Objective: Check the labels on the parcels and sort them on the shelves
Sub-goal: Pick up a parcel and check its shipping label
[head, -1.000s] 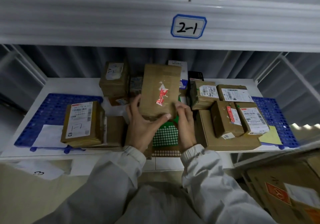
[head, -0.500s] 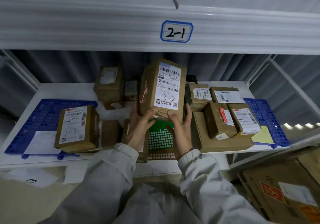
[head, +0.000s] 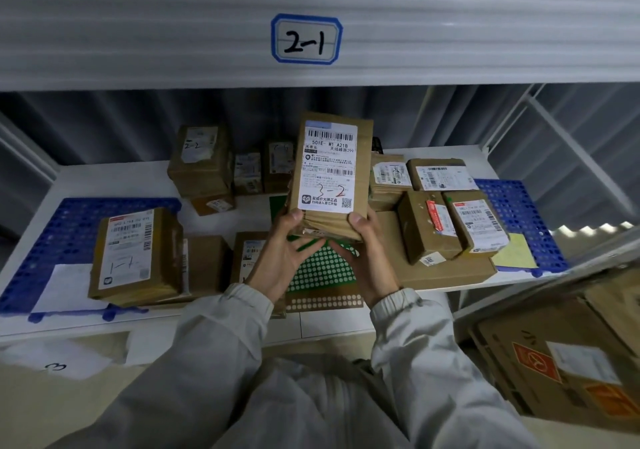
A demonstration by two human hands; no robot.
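My left hand (head: 280, 261) and right hand (head: 369, 258) held the box (head: 330, 174) up over the shelf (head: 114, 180). I was reading its label (head: 327, 168), marked 3-2. It needed another shelf next, I thought.

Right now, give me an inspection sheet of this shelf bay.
Surface: white shelf with blue perforated mats at both ends and a green dotted sheet in the middle.
Job's things: held parcel, upright, label facing the camera, handwritten 3-2; parcel marked 1-1 on the left; parcel marked 2-2 at the back.
Clutter: loose paper marked 3 below the shelf; yellow sheet.
Grippers: left hand and right hand grip the parcel's bottom edge.
Cables: nothing seen.
Surroundings: shelf tag 2-1 above; large carton lower right.
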